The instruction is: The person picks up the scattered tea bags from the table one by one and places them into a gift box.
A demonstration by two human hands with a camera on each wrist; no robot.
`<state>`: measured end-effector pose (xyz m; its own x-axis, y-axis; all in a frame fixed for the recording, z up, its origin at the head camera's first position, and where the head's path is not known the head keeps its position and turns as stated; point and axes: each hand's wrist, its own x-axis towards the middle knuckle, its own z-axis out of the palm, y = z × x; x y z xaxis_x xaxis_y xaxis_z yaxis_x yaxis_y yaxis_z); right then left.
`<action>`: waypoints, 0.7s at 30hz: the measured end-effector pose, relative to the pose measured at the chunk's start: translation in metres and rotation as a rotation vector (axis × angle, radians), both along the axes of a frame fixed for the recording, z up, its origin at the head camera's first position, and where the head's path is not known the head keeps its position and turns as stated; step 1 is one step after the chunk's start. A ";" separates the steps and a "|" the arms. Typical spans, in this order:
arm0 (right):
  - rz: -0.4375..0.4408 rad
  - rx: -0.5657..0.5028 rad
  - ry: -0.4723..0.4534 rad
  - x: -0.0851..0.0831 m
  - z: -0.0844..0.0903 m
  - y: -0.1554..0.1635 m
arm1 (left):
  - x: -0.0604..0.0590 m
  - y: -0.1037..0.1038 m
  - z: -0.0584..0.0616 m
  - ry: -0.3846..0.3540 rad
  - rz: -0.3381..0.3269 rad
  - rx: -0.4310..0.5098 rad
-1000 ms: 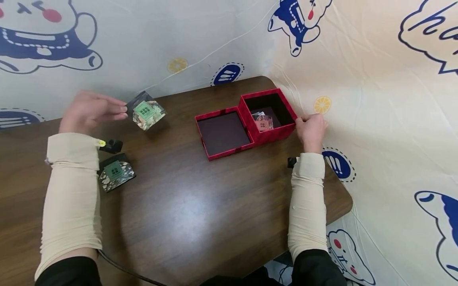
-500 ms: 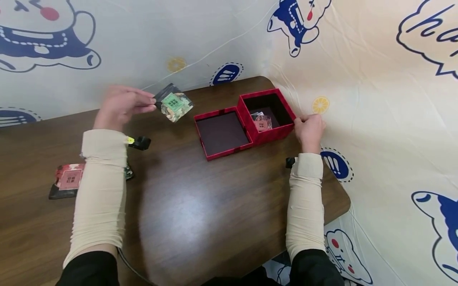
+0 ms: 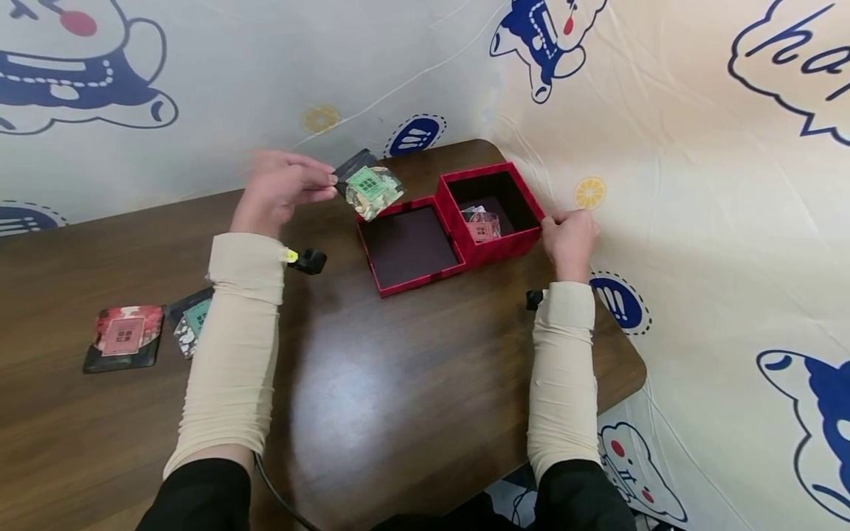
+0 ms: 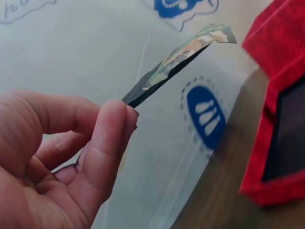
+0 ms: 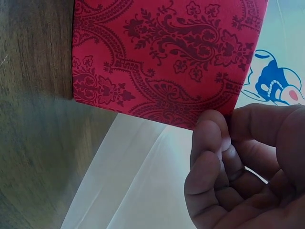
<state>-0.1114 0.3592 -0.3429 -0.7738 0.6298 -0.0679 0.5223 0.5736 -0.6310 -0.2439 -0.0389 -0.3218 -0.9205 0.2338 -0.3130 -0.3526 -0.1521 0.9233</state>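
Note:
My left hand (image 3: 285, 184) pinches the corner of a small green-labelled packet (image 3: 369, 190) and holds it in the air over the back left corner of the red lid (image 3: 408, 247). In the left wrist view the packet (image 4: 181, 59) shows edge-on between thumb and forefinger. The open red box (image 3: 494, 214) stands beside the lid with a pink-labelled packet (image 3: 482, 225) inside. My right hand (image 3: 569, 236) grips the box's right corner; in the right wrist view its curled fingers (image 5: 214, 157) lie against the patterned red wall (image 5: 167, 57).
Two more packets lie on the brown table (image 3: 372, 391) at the left: a red one (image 3: 124, 337) and a green one (image 3: 192, 321) partly behind my left forearm. A cartoon-printed cloth (image 3: 697, 184) hangs behind and to the right of the table's rounded edge.
My left hand has carried the green packet rightward from the table's left side to above the lid. The right hand has stayed on the box.

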 end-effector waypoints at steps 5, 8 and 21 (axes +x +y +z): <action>0.003 0.018 0.012 0.001 -0.001 0.001 | 0.001 0.023 0.000 0.006 -0.001 0.009; 0.002 0.018 0.003 0.000 -0.001 0.001 | 0.001 0.032 0.000 -0.009 0.004 0.005; 0.018 0.042 0.008 0.001 0.000 0.003 | 0.002 0.071 0.000 0.011 -0.004 0.014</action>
